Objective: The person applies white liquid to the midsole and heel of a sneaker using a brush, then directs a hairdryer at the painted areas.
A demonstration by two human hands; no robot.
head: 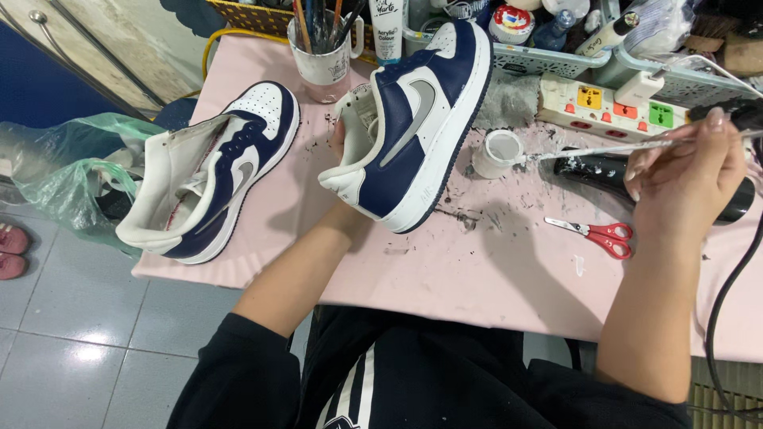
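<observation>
second sneaker lying flat at table's left edge, set aside | left hand inside navy-white sneaker, gripping, raised and tilted to face the brush | white paint pot mid-table near back edge | right hand pinching brush, tip at pot | white tube, blue-lettered label, back edge

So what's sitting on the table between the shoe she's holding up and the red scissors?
In the head view, only bare pink table, flecked with dark paint specks, lies between the held shoe and the scissors. The small white cup sits farther back.
</observation>
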